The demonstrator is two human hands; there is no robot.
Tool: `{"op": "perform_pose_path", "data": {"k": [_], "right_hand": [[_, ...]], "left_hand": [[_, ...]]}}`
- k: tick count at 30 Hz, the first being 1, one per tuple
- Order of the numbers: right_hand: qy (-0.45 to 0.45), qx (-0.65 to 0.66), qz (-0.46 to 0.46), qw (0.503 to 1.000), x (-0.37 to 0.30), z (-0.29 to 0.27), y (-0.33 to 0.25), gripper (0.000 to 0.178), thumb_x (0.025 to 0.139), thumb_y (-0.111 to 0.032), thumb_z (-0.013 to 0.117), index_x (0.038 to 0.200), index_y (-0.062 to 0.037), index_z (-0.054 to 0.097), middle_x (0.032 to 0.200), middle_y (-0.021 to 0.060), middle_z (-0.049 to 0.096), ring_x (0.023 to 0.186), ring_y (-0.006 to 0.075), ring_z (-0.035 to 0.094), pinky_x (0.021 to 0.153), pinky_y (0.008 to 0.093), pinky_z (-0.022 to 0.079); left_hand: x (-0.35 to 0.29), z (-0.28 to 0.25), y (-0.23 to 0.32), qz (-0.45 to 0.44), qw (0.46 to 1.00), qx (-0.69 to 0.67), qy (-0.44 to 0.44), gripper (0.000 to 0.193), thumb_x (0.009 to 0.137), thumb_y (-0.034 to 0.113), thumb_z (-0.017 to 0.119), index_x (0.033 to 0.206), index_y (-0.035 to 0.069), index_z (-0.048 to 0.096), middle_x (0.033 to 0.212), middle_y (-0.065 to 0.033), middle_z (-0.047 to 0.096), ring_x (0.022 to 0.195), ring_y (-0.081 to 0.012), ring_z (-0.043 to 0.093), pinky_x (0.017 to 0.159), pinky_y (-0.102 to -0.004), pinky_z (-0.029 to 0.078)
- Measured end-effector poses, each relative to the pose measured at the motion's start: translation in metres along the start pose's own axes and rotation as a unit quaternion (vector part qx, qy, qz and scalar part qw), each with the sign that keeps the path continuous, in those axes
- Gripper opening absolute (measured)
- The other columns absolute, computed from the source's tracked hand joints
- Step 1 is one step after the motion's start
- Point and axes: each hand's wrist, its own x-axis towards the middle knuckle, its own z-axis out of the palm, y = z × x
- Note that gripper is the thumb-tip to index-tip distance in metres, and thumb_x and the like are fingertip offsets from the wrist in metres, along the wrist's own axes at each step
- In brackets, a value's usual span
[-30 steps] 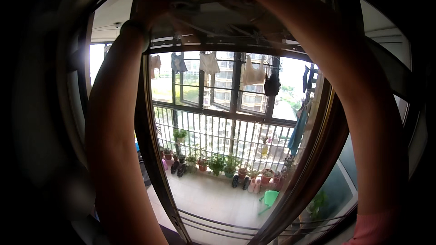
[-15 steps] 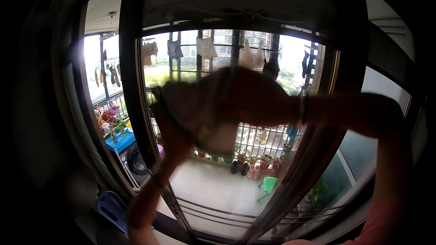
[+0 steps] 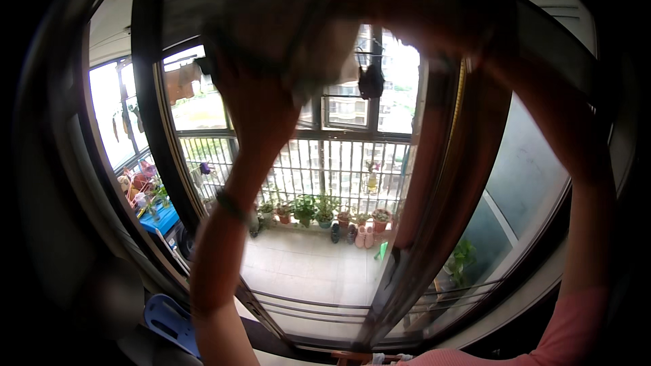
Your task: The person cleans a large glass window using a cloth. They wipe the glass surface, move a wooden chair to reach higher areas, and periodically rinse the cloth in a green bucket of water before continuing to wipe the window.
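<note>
Head view: my left hand (image 3: 261,98) grips blurred cloth (image 3: 329,54); right hand (image 3: 420,7), can't tell. Work underway, amount done unclear.

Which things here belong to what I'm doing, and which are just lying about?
Seemingly in use: left hand; right hand; blurred pale item, probably a cloth; framed glass panel.

Just about: potted plants; pink shoes; dark hanging garment.

I take the blurred bundle (image 3: 336,53) for matt cloth, its weave too smeared on my feed to read. The brown door frame (image 3: 485,118) gives me a glossy, coated-metal look; the side pane (image 3: 529,163) is cloudy glass. I see smooth, shiny floor tiles (image 3: 305,257), a blue plastic chair (image 3: 163,306) and a matt pink cloth sleeve (image 3: 576,318).
</note>
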Motion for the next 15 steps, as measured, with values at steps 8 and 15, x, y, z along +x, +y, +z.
{"op": "perform_pose_path", "data": {"k": [8,15], "right_hand": [[-0.042,-0.027,0.186,0.981,0.008,-0.022,0.01,0.039,0.086,-0.022,0.056,0.121,-0.0056,0.063,0.123,0.0148,0.058,0.115,0.0325,0.051,0.099,0.0502,0.036],[-0.173,-0.002,0.178,0.969,-0.066,-0.046,-0.114,0.014,0.069,-0.025,0.064,0.067,-0.015,0.073,0.079,0.0068,0.067,0.093,0.0257,0.062,0.095,0.0535,0.041]], "left_hand": [[0.075,0.015,0.011,0.119,0.987,0.091,0.055,0.074,0.079,0.042,0.073,0.138,0.008,0.047,0.137,-0.0267,0.046,0.13,-0.0471,0.039,0.107,-0.0642,0.027],[-0.059,-0.023,0.084,-0.108,0.972,-0.199,-0.062,0.111,0.071,0.037,0.08,0.147,-0.011,0.014,0.15,-0.0359,0.019,0.139,-0.0491,0.023,0.113,-0.053,0.022]]}}
